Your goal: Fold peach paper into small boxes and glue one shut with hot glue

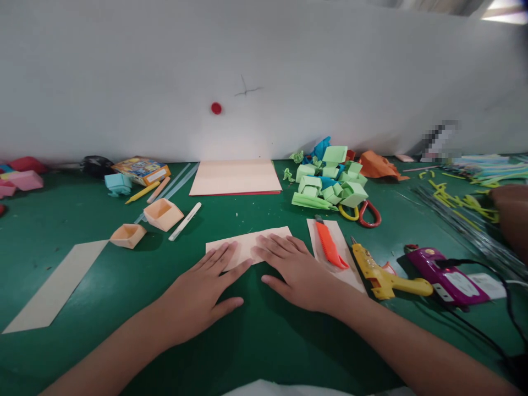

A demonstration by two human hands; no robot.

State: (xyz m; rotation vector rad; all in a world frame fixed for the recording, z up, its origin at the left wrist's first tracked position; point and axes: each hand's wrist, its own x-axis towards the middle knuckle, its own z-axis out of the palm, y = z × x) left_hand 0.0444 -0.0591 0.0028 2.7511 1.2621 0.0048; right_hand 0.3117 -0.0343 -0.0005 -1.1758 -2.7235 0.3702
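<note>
A peach paper strip [243, 245] lies flat on the green table [103, 275] in front of me. My left hand [202, 291] lies flat with fingers stretched out, its fingertips pressing on the strip's near left edge. My right hand [295, 272] is flat too, fingers spread over the strip's right end. Neither hand holds anything. Just right of my right hand an orange utility knife [329, 246] rests on another peach strip [342, 269].
A yellow glue gun [385, 275] and a purple glue gun [443, 278] lie at the right. Scissors [363, 213], a green folded-paper pile [330, 184], peach sheets [235, 177], two peach paper boxes [163, 213], a white stick [185, 221] and a beige strip [53, 289] surround.
</note>
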